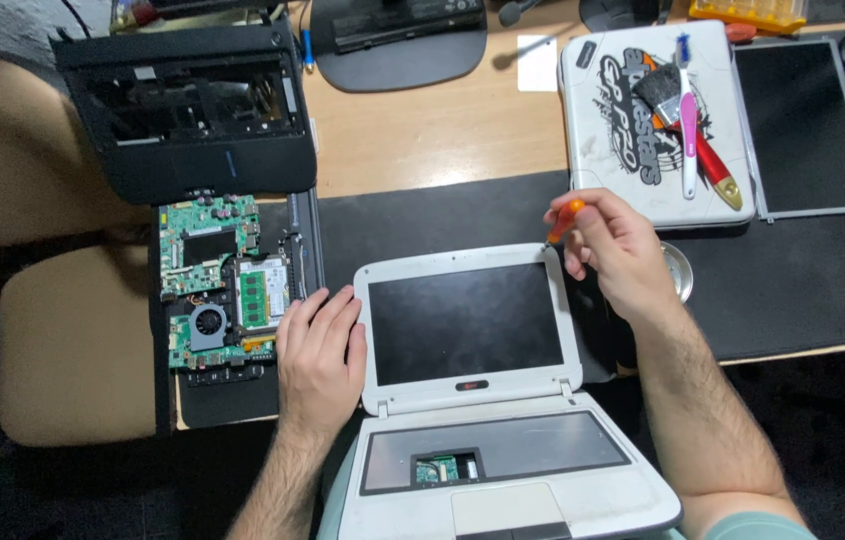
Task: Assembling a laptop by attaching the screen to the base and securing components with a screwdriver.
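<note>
Desk: a light wooden desk top (423,130) carried a long black desk mat (793,290) across its near half
Small laptop: an open white plastic small laptop (463,325) with a dark screen stood at the near edge, between the two hands; its keyboard was out, leaving a grey metal tray with a small green board showing through a cut-out
Black shell: an emptied black plastic laptop base (193,170) lay at the far left
Second laptop: a closed white laptop with a black graphic lid (623,160) lay at the far right, a red-handled paintbrush (708,160) and a pink and white toothbrush (689,130) resting on it
Screen panel: a bare dark display panel in a thin metal frame (808,130) lay just beside the second laptop
Circuit board: a green laptop motherboard with a round fan (213,285) sat just left of the left hand
Left hand: the left hand (321,355) lay flat and released, fingers against the lid's left edge
Right hand: the right hand (613,250) gripped an orange-handled screwdriver (563,220), tip at the lid's top right corner
Dish: a small round metal dish (681,272) showed partly behind the right hand
</note>
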